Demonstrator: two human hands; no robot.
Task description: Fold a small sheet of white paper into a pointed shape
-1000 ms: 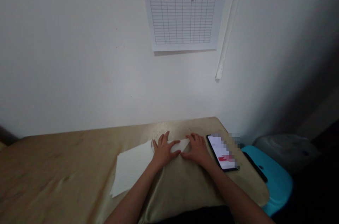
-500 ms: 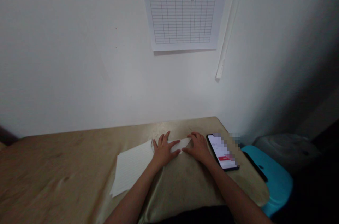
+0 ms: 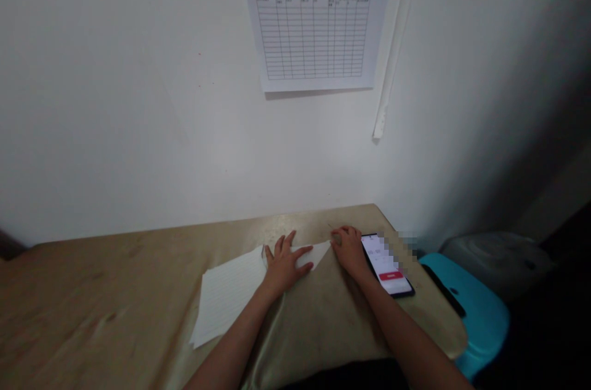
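Observation:
A small folded piece of white paper (image 3: 318, 253) lies on the covered table, its right end narrowing to a point. My left hand (image 3: 285, 264) rests on its left part, fingers spread, thumb and forefinger over the paper. At the pointed right corner, my right hand (image 3: 347, 248) has its fingers curled together, touching the tip; the exact grip is partly hidden. Just left of my left hand is a small stack of lined paper sheets (image 3: 226, 298), partly covered by my hand and forearm.
A phone (image 3: 390, 273) with a lit screen lies right of my right hand. Beyond the table's right edge stands a blue plastic object (image 3: 484, 310). The tan table cover (image 3: 115, 291) has wrinkles. A printed table sheet (image 3: 316, 33) hangs on the wall.
My right thumb has moved up from the paper's near edge to its right corner, and the fingers have drawn together. The paper's pointed right end now shows more. My left hand stays nearly in place.

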